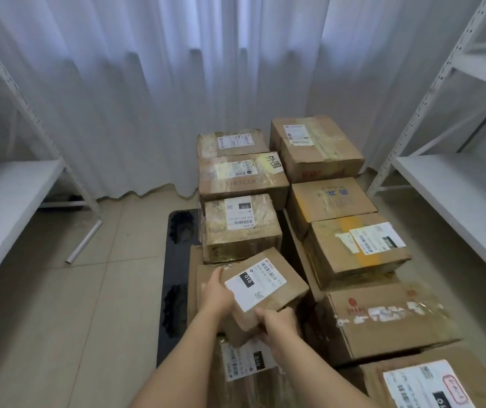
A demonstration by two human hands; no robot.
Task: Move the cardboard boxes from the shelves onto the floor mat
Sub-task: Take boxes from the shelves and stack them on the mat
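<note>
Boxes at bottom edge of frame are cut off, and the flat box under your small box (265, 290) is mostly hidden. Your left hand (215, 293) grips its left edge, fingers curled; right hand (278, 322) grips the near corner. It's brown cardboard w/ a white label, tilted, lower centre. Approx. 10 more taped boxes sit in two rows on the black floor mat (174, 290). 2 white metal shelves (453, 184) at left & right edges.
</note>
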